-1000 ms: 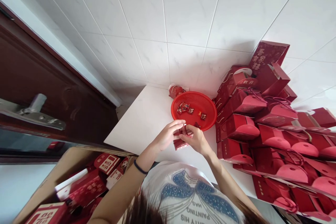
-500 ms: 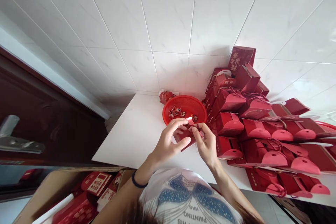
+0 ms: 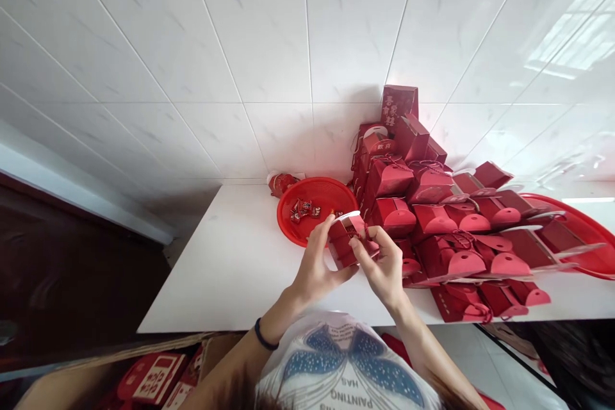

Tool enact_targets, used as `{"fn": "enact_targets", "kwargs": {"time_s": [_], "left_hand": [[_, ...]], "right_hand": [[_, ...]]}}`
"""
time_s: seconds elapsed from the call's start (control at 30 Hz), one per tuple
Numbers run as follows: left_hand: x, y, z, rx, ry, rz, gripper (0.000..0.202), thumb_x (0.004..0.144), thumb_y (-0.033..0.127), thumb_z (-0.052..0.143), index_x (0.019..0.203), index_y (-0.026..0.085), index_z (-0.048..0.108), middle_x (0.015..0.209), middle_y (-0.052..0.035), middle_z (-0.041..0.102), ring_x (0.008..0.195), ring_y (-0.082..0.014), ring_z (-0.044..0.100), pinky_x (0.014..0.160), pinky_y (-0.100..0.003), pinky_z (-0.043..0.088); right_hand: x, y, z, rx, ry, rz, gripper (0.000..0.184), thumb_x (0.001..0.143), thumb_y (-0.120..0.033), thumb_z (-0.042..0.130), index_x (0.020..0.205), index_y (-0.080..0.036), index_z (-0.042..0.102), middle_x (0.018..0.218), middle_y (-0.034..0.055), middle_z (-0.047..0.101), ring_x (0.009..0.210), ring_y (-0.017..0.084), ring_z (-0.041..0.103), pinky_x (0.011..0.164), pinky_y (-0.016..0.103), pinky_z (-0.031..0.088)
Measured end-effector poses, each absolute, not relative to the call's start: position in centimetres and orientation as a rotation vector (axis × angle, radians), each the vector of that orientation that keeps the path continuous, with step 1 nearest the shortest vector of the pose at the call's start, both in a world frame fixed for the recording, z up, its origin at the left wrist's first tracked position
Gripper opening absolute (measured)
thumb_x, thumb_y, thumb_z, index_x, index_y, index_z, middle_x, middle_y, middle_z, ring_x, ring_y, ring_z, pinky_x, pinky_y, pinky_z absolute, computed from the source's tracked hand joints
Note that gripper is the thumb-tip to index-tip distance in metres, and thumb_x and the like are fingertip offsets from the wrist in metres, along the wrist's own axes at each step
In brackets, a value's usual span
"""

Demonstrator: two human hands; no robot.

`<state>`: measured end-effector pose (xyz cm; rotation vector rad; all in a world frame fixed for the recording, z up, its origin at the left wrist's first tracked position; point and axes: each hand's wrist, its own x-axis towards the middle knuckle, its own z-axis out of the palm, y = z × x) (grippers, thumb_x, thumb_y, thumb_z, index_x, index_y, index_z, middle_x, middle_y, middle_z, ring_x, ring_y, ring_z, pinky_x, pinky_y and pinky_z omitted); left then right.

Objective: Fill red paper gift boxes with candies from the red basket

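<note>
The held red box (image 3: 340, 250) is partly hidden; the carton (image 3: 77, 385) cropped.

The box (image 3: 340, 254) you hold looks like smooth, low-sheen card; your basket (image 3: 331, 193) seems shiny plastic, your table (image 3: 225, 262) smooth and matt, the wall (image 3: 355, 25) before you glossy tile, your shirt (image 3: 343, 368) matt cloth.

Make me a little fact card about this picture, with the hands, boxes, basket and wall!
Left hand: holding a small red box
Right hand: at that box's right side, thumb near the opening; exact grip unclear
Basket near hands: red, round, with small wrapped pieces inside
Piled boxes: many, red, right of the basket
White table: under basket and pile
Wall: white tiles
</note>
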<state>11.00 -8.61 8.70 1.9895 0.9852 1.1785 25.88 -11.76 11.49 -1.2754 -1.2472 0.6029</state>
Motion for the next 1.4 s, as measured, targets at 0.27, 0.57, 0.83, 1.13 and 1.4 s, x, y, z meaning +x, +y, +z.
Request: {"fn": "enact_targets", "kwargs": {"time_s": [0.27, 0.57, 0.83, 1.13, 1.4], "left_hand": [[11.1, -9.0, 8.0, 1.897, 0.957, 1.071, 0.081, 0.070, 0.024, 0.083, 0.140, 0.026, 0.041, 0.139, -0.0128, 0.054, 0.130, -0.0316, 0.054, 0.110, -0.049, 0.046], [11.3, -9.1, 7.0, 1.774, 1.013, 1.031, 0.077, 0.067, 0.033, 0.088, 0.133, 0.025, 0.047, 0.131, -0.0108, 0.057, 0.124, -0.0304, 0.057, 0.105, -0.047, 0.048], [11.4, -9.5, 8.1, 1.722, 0.636, 0.961, 0.100, 0.078, 0.052, 0.078, 0.157, 0.029, 0.022, 0.160, -0.0149, 0.033, 0.145, -0.0370, 0.038, 0.121, -0.057, 0.031], [11.2, -9.3, 7.5, 1.787, 0.778, 0.904, 0.035, 0.088, 0.033, 0.067, 0.121, 0.022, 0.064, 0.131, -0.0116, 0.061, 0.105, -0.0219, 0.066, 0.099, -0.041, 0.053], [11.6, -10.0, 6.9, 1.888, 0.815, 0.854, 0.026, 0.088, 0.029, 0.065, 0.111, 0.020, 0.068, 0.121, -0.0105, 0.066, 0.096, -0.0184, 0.068, 0.096, -0.038, 0.054]], "right_hand": [[25.4, -12.0, 10.1, -1.382, -1.278, 0.620, 0.015, 0.089, -0.031, 0.057, 0.078, -0.021, 0.056, 0.077, 0.0013, 0.064, 0.068, 0.014, 0.056, 0.065, 0.025, 0.048], [25.2, -12.2, 9.5, -1.387, -1.294, 0.555, 0.011, 0.088, -0.029, 0.058, 0.084, -0.020, 0.064, 0.082, 0.0029, 0.071, 0.072, 0.015, 0.064, 0.064, 0.024, 0.051], [30.6, -12.7, 13.9, -1.348, -1.061, 0.060, 0.007, 0.084, -0.027, 0.067, 0.085, -0.019, 0.067, 0.076, 0.0008, 0.071, 0.061, 0.014, 0.065, 0.056, 0.026, 0.052], [47.5, -7.3, 24.1, -1.085, -0.808, -0.661, 0.028, 0.065, -0.002, 0.060, 0.059, -0.023, 0.043, 0.055, -0.0060, 0.041, 0.054, 0.011, 0.052, 0.052, 0.025, 0.039], [50.6, -1.2, 22.9, -1.618, -0.805, -0.152, 0.019, 0.073, -0.002, 0.057, 0.067, -0.019, 0.052, 0.048, -0.0077, 0.045, 0.047, 0.012, 0.049, 0.050, 0.025, 0.037]]}}
